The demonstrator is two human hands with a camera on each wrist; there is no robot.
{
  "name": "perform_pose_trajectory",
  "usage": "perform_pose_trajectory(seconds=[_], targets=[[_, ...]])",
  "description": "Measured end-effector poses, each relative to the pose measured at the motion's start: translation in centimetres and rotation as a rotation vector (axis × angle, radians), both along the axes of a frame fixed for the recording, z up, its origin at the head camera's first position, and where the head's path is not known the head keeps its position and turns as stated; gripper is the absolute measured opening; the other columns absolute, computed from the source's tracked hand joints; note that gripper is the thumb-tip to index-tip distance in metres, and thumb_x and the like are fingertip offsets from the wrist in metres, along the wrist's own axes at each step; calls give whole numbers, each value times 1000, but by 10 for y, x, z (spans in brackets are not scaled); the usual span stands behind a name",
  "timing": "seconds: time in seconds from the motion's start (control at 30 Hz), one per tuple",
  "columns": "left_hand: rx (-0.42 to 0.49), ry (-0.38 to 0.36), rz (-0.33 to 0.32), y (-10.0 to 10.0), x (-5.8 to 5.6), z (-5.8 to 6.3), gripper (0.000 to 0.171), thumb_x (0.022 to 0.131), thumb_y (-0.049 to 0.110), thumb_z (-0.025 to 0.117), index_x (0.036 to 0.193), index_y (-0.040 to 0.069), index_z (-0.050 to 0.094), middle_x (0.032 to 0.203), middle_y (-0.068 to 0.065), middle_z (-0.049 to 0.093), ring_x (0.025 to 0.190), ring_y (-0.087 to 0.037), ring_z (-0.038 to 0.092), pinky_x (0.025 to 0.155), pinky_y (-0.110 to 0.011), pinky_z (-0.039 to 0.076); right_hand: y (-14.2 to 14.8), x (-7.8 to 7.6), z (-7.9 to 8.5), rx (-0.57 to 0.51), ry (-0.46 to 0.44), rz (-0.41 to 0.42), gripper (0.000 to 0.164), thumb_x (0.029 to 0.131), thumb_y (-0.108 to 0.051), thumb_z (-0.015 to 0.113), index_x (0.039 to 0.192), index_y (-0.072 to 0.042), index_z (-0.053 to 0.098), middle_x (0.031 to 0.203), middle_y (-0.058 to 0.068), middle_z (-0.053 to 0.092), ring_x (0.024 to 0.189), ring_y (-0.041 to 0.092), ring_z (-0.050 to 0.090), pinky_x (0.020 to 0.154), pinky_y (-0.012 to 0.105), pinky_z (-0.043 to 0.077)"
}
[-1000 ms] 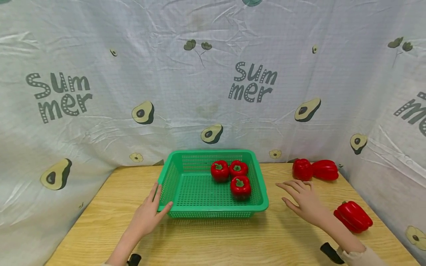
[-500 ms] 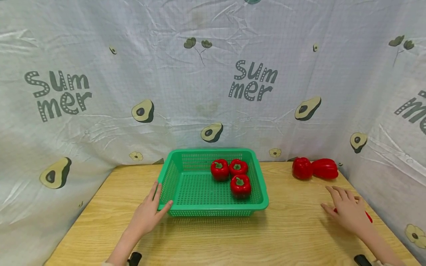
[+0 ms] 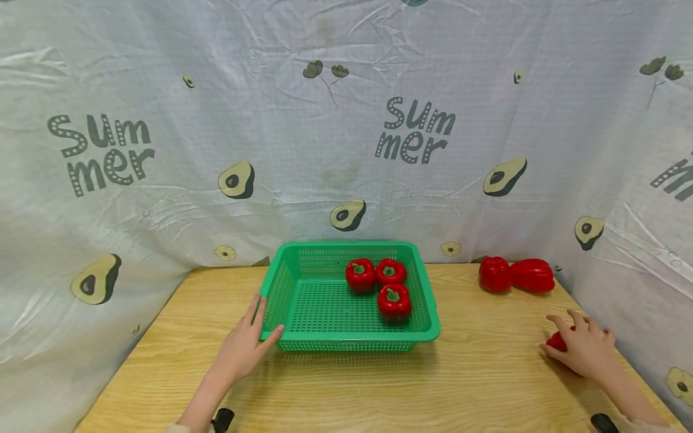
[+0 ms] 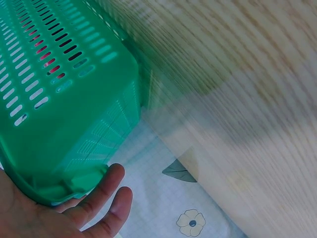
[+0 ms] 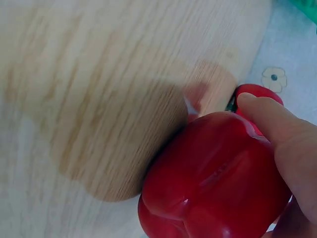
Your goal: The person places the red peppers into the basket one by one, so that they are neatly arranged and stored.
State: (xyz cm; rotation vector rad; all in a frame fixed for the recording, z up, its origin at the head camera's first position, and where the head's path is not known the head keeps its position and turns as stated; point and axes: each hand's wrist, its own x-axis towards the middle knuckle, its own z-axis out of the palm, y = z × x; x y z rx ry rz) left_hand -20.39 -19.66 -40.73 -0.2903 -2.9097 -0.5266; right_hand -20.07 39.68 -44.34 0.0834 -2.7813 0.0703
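At far left, the printed cloth [image 3: 271, 138] ran down to the wooden tabletop [image 3: 379, 391] and continued behind the work area. The left hand [image 3: 240, 349] was spread wide, its fingers extended along the left rim of the green basket [image 3: 357, 337] and its thumb set at the front left corner. A black wristband [image 3: 222, 419] showed below it. The basket stood upright at the table's centre. Three red peppers occupied its right half: the rear left pepper [image 3: 360, 275], the rear right pepper [image 3: 391, 272] and the front pepper [image 3: 395, 302], all with green stems facing up. Right of the basket, near the rear edge, the blocky pepper [image 3: 495, 275] and the elongated pepper [image 3: 533, 275] lay side by side. At far right, the right hand [image 3: 590, 350] held the gripped pepper [image 5: 213, 183], fingers curved over it and thumb against its side, near the table's right edge.
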Motion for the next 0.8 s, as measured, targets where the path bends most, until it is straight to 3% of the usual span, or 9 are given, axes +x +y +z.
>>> perform_pose_trajectory(seconds=[0.4,0.8], targets=[[4,19,-3,1,0,-1,76,91,47,40,140,-5,18,148,-23,12,119,-49,38,83,-55,43,3,1,9,48,-145,-14,62,60,-39,75,108,-10,48,92,29,50,76,51,44,64,64,25],[7,4,-3,1,1,1,76,91,48,40,140,-5,17,148,-23,11,119,-49,37,83,-56,42,3,8,12,46,-103,18,56,60,-41,75,101,-11,53,83,18,52,64,39,48,60,56,27]])
